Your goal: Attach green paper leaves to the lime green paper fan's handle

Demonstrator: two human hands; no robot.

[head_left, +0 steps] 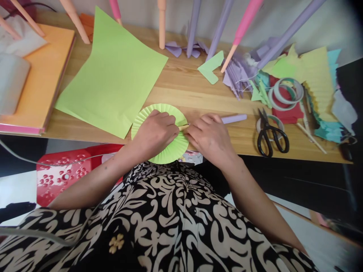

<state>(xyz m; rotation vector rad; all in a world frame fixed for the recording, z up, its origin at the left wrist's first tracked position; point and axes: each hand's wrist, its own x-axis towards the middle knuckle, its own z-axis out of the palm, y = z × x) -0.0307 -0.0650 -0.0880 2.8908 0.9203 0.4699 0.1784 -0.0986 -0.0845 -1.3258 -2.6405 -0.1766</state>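
A round pleated lime-green paper fan [171, 152] lies at the front edge of the table, partly over the edge. My left hand [156, 132] rests on top of it, fingers curled and closed on its middle. A thin pale stick [183, 128] shows between my two hands against the pleats. My right hand [210, 136] is closed around this stick, just at the fan's right rim. Beyond my right hand sticks out a purple paper tube [235, 119], apparently in line with the stick. My fingertips are mostly hidden.
A large lime-green sheet [113, 71] lies at left beside an orange paper stack [61, 56]. Black scissors [268, 132] and tape rolls [287, 90] lie at right, near paper scraps [236, 77]. Several wrapped sticks [162, 26] lean along the back. A red stool [64, 173] stands below.
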